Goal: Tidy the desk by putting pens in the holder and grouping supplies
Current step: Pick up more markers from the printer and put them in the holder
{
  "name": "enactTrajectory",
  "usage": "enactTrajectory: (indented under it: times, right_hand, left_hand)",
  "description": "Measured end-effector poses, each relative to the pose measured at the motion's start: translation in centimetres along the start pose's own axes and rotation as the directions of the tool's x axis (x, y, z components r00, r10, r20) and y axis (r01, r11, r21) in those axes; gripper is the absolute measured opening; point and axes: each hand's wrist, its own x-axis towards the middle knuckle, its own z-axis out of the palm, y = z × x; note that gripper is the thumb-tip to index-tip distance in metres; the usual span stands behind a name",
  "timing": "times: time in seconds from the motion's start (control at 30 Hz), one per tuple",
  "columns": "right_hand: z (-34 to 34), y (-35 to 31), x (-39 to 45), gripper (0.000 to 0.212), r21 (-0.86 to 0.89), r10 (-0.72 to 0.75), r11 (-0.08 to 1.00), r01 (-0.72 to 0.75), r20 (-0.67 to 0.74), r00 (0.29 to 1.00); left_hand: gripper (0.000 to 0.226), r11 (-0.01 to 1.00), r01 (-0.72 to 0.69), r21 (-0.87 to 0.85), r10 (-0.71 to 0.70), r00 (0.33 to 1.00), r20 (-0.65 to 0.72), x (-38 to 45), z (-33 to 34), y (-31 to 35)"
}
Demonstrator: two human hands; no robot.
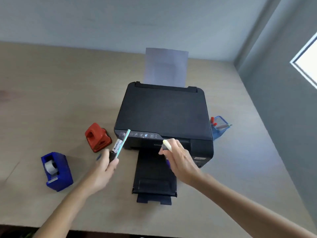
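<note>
My left hand (106,169) grips a bundle of pens: a teal pen (123,141) and a white-and-black marker (116,147) point up and away, level with the printer's front left corner. My right hand (178,160) hovers over the printer's output tray, closed on a pale yellow highlighter (167,145); something purple shows under the palm. The blue mesh pen holder (219,127) stands right of the printer, with red-capped pens and another pen in it. A red hole punch (97,137) and a blue tape dispenser (55,170) sit on the desk at the left.
A black printer (163,115) fills the desk's middle, with paper (165,67) upright in its rear feed and its output tray (154,182) extended toward me. The wooden desk (51,93) meets grey walls at the back and right.
</note>
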Motion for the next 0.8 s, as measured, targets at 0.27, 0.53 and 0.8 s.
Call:
enactTrajectory:
  times: [0.27, 0.53, 0.8]
  right_hand:
    - [-18.2, 9.5, -0.3, 0.014, 0.363, 0.396, 0.912, -0.192, -0.648, 0.650]
    - [-20.0, 21.8, 2.4, 0.016, 0.476, 0.600, 0.799, -0.367, -0.589, 0.542]
    - [-17.1, 26.7, 5.0, 0.017, 0.486, 0.693, 0.718, -0.498, -0.433, 0.576]
  left_hand:
    - [0.030, 0.916, -0.296, 0.270, 0.204, 0.925, 0.320, 7.1, 5.7, 21.0]
    - [0.021, 0.799, -0.381, 0.465, 0.235, 0.910, 0.343, 17.1, 18.5, 32.7]
    - [0.018, 0.619, -0.364, 0.696, 0.092, 0.914, 0.396, 23.6, 25.3, 35.3]
